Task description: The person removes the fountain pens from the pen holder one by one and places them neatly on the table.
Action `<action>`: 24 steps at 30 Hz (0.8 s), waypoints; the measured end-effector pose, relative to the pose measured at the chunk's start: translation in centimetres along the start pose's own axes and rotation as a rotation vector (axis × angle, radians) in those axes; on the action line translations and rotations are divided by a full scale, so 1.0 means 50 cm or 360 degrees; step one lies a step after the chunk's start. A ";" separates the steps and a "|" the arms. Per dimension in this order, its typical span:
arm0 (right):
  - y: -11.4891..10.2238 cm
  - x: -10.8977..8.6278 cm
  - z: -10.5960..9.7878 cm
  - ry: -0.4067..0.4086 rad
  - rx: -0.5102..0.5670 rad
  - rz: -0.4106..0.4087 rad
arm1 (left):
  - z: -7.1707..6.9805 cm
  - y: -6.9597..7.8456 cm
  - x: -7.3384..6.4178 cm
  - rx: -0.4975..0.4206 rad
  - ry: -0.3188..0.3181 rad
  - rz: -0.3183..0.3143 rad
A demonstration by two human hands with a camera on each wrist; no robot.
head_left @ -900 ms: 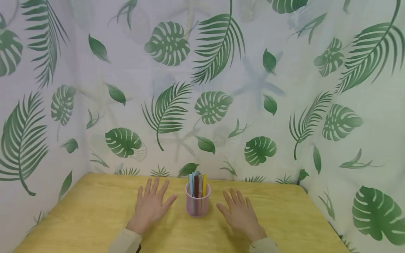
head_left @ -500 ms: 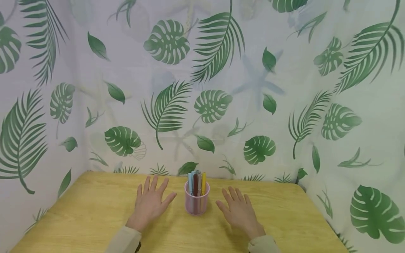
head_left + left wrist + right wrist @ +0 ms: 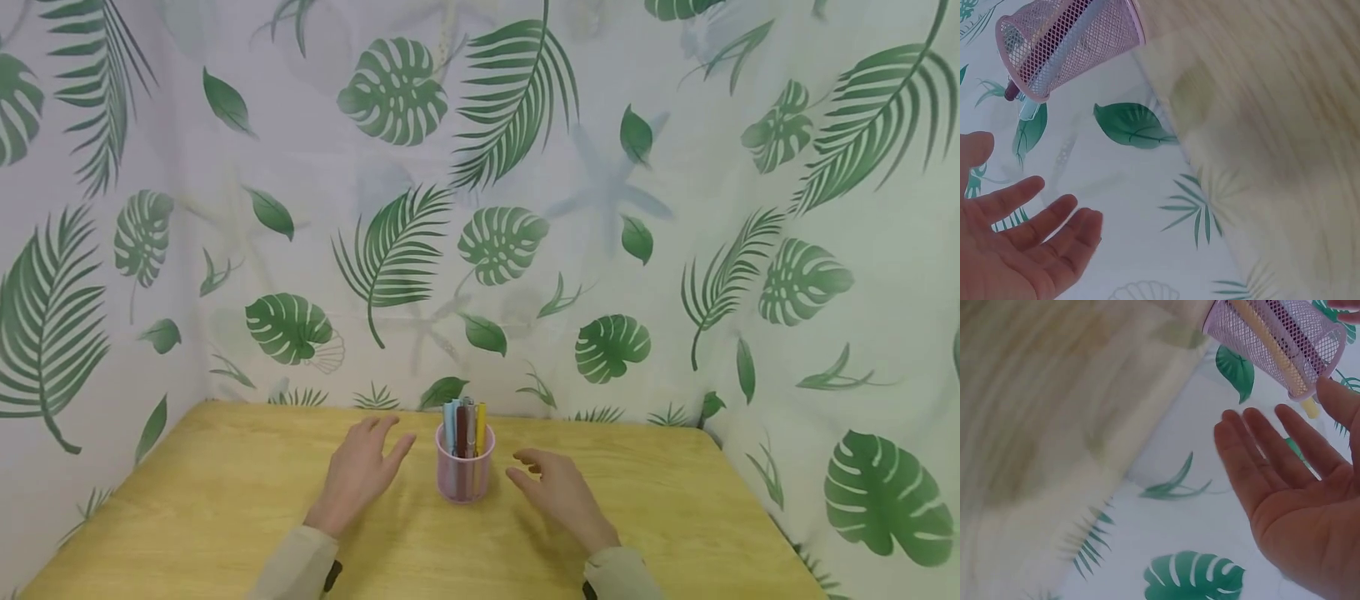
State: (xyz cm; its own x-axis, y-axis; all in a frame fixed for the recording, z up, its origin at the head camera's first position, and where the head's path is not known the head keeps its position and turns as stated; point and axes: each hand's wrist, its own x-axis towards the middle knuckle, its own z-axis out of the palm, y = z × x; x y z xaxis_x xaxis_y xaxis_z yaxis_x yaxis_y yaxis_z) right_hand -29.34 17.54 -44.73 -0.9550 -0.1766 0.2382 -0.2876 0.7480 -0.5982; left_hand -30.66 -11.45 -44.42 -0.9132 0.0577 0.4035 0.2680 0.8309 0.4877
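Observation:
A pink mesh pen holder (image 3: pixel 464 482) stands upright on the wooden table, with several pens in it. Among them are a yellow pen (image 3: pixel 481 429), a dark red pen (image 3: pixel 461 432) and light blue pens (image 3: pixel 448 427). My left hand (image 3: pixel 358 475) is to the left of the holder, apart from it, its fingers loosely bent and holding nothing. On the other side, my right hand (image 3: pixel 562 492) is likewise raised and bare, thumb and fingers slightly bent toward the holder. Both wrist views show the mesh holder (image 3: pixel 1075 47) beyond the fingertips, untouched.
The wood-grain table (image 3: pixel 225 500) runs back to a white curtain (image 3: pixel 525 375) printed with green leaves. This curtain also encloses the left and right sides.
Both hands have gone from flat, spread fingers to a lifted, slightly bent pose, turning inward toward the pen holder. The holder stays in place; the head view tilts slightly.

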 end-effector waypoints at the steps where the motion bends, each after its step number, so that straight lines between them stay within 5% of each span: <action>1: 0.001 0.003 0.002 0.0015 0.0077 0.0005 | 0.001 0.001 0.003 -0.0069 0.0005 -0.0007; 8: 0.006 0.015 0.023 0.0073 0.0514 0.0075 | 0.019 0.006 0.017 -0.0512 0.0070 -0.0049; 17: 0.000 0.020 0.037 0.0093 0.0977 0.0173 | 0.049 0.004 0.034 -0.0759 0.0084 -0.0112; 24: -0.012 0.034 0.053 0.0107 0.1142 0.0180 | 0.067 0.010 0.052 -0.1110 0.0000 -0.0312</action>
State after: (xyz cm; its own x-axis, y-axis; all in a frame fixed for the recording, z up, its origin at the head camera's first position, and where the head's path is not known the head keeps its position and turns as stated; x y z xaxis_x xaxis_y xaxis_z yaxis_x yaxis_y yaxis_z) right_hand -30.97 15.07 -46.00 -0.9818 -0.0662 0.1782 -0.1865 0.1516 -0.9707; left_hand -33.93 -9.04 -45.74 -0.9646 -0.0562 0.2577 0.2327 0.2793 0.9316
